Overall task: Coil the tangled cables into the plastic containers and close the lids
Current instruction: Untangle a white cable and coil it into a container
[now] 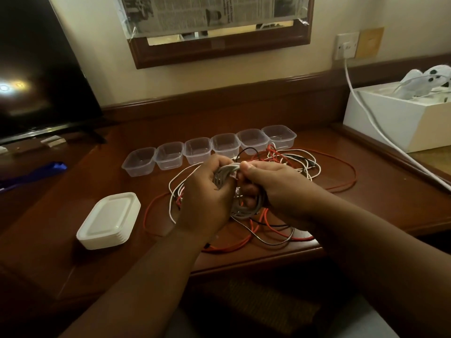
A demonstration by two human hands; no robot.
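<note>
A dark screen [36, 69] stands far to the left of the left hand [205, 198], and a white box [390, 118] with a white cord [366, 113] running down over it sits off to the right of the right hand [275, 189]. On the wooden counter [73, 215], down and left of the left hand, lies a stack of white lids [108, 222]. Beneath and around both hands sprawls a tangle of red, white and black cables [292, 164], loose loops spreading past the right hand and toward the near counter edge.

Just beyond the hands six clear plastic containers [197, 150] stand in a row, side by side, all open; nothing shows inside them.

A grey cable coil [227, 176] sits between the two hands, raised over the tangle. The left hand's fingers curl round the coil's left side; the right hand's thumb and fingers pinch its upper right part, the two hands nearly touching.
</note>
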